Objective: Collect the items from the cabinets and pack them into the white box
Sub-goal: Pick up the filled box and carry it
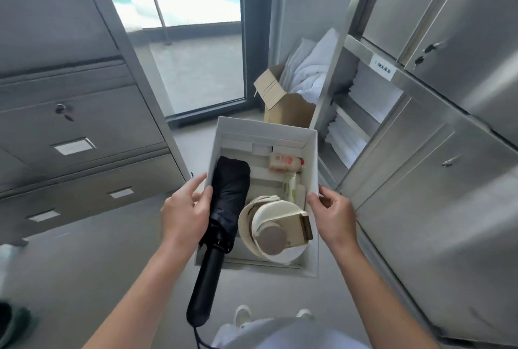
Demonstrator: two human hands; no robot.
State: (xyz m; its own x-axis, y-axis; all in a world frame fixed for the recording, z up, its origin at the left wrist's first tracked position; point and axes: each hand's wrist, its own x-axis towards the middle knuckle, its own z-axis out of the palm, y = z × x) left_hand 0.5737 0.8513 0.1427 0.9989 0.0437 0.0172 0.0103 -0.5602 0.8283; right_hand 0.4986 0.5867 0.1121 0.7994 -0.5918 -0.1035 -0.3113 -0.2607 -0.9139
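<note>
As it hangs between both hands above the floor, white box [266, 131]: stiff card, light walls but loaded; best gripped by its opposite side walls.
umbrella [229, 189]: soft folded cloth in the box, hard handle jutting over the near wall; may slide out.
left hand [183, 208]: curled on the left wall, thumb seemingly against the umbrella.
right hand [333, 214]: pinching the right wall's rim.

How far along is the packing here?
Done: the white box holds a black umbrella, a cream appliance, a small bottle and a tube. In hand: left hand and right hand grip the box's side walls. Left: the umbrella's handle overhangs the near rim; whether more items wait in the shut cabinets cannot be told.
</note>
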